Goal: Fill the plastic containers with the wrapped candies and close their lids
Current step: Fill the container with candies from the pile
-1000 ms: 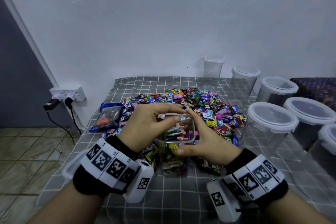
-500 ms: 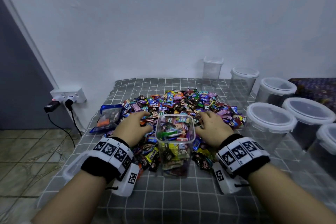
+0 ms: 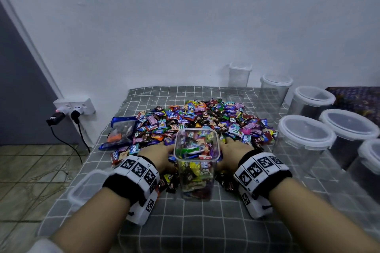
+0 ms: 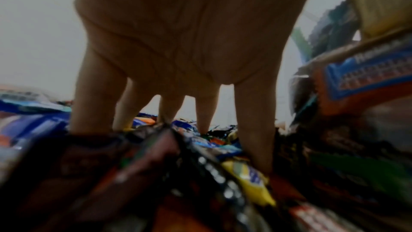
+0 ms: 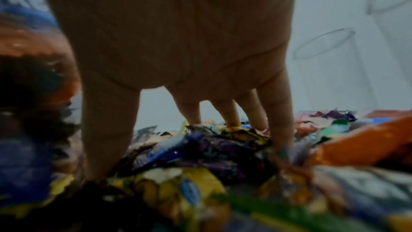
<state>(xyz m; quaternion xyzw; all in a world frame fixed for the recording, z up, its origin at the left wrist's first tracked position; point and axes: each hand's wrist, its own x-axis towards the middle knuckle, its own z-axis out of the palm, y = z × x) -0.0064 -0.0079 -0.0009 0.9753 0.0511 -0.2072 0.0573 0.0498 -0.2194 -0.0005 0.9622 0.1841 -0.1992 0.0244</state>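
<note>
A clear square container (image 3: pixel 196 170) stands lidless in the middle of the checked bed cover, filled with wrapped candies almost to the rim. Behind and around it spreads a big pile of wrapped candies (image 3: pixel 197 121). My left hand (image 3: pixel 158 153) rests on the pile just left of the container, and my right hand (image 3: pixel 236 147) rests on it just right. In the left wrist view the left hand (image 4: pixel 178 123) has spread, straight fingers (image 4: pixel 254 130) with tips down among the wrappers. The right hand (image 5: pixel 200 130) shows the same. A clear lid (image 3: pixel 86 188) lies at the near left.
Several empty clear containers with lids stand along the right, the nearest one (image 3: pixel 304 137) close to my right hand. A blue snack bag (image 3: pixel 121 131) lies left of the pile. A wall socket with plugs (image 3: pixel 72 109) and tiled floor lie beyond the bed's left edge.
Both hands left the container's top, where they were dropping candies in. They moved down and apart onto the pile on either side and slid closer to the container.
</note>
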